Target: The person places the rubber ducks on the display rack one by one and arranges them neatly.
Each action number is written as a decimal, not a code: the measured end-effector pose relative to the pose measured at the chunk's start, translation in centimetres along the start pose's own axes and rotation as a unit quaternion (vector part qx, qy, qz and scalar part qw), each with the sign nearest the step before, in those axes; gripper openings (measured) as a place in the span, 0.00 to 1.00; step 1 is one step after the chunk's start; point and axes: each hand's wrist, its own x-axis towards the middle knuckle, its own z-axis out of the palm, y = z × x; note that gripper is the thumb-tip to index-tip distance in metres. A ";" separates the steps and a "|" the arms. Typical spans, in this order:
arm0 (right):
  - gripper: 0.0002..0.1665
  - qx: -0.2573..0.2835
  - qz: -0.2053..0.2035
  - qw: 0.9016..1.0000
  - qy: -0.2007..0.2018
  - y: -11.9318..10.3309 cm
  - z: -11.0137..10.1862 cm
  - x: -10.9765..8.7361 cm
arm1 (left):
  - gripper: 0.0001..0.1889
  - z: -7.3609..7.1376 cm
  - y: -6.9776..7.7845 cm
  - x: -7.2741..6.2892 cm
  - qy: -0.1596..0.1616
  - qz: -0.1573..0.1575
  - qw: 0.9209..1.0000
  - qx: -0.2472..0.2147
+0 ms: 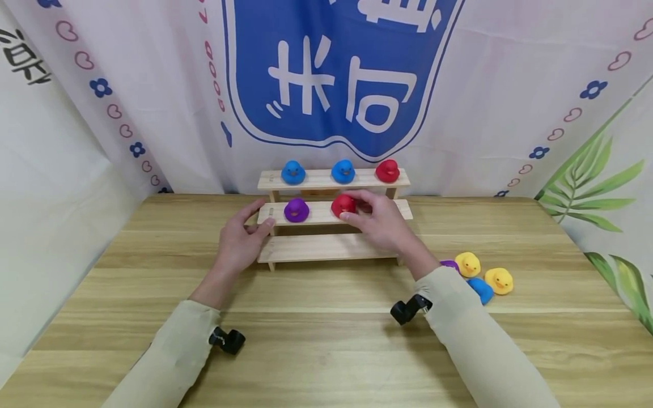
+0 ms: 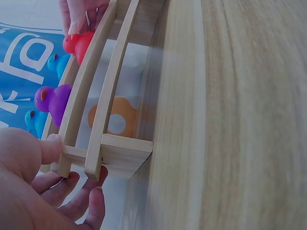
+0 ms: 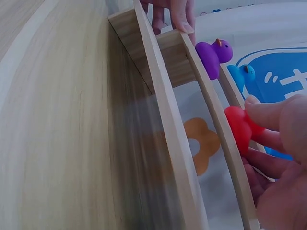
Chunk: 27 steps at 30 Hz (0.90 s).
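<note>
A three-step wooden rack stands near the back of the table. On its middle step, my right hand pinches a red rubber duck between thumb and fingers; the duck sits on or just over the board. To its left on that step is a purple duck. My left hand grips the rack's left end, its thumb on the middle board and fingers beneath. Along the top step sit a blue duck, another blue duck and a red duck.
Right of the rack, near my right forearm, lie a yellow duck, a second yellow duck, a blue duck and a partly hidden purple one. A printed curtain hangs close behind the rack.
</note>
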 end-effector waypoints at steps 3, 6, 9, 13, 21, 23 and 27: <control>0.33 0.000 0.002 1.000 -0.001 0.1 -0.5 -0.3 | 0.32 0.0 0.0 -0.1 0.000 -0.001 1.000 -0.002; 0.33 0.012 -0.003 1.000 0.002 0.2 -1.0 -0.6 | 0.32 0.0 0.1 -0.1 -0.001 -0.001 1.000 -0.003; 0.32 0.027 -0.012 1.000 0.007 0.5 -1.7 -0.9 | 0.32 0.0 0.1 -0.1 -0.001 -0.002 1.000 -0.002; 0.31 0.035 -0.019 0.999 0.016 1.2 -2.6 -1.4 | 0.33 0.0 0.1 -0.2 -0.003 -0.003 1.000 0.000; 0.27 0.030 -0.035 0.998 0.051 2.0 -4.5 -2.7 | 0.32 0.0 -0.1 -0.1 0.002 0.006 1.000 0.010; 0.25 0.028 -0.040 0.997 0.057 2.1 -5.1 -3.0 | 0.32 0.0 -0.1 0.0 0.003 0.012 1.000 0.016; 0.26 0.019 -0.036 0.997 0.062 2.3 -6.4 -3.6 | 0.32 0.0 -0.2 0.0 0.003 0.016 1.000 0.021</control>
